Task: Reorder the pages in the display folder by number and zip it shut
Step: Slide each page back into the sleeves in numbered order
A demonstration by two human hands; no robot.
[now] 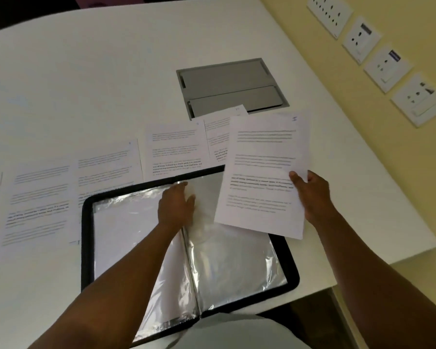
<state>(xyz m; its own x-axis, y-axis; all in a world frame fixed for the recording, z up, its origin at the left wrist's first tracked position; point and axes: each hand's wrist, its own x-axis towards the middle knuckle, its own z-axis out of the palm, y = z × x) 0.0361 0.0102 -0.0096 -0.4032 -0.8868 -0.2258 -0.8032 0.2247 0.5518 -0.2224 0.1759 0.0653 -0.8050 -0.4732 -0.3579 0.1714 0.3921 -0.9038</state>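
A black-edged display folder (186, 248) lies open at the near edge of the white tabletop (86, 71), its clear sleeves shining. The left hand (176, 205) rests on the sleeves near the spine, fingers relaxed, holding nothing. The right hand (312, 195) pinches a printed page marked 5 (262, 172) by its right edge, lifted over the folder's right half. Beyond, loose pages (106, 172) lie in an overlapping row toward the left edge, with a grey cable hatch (229, 84) farther back.
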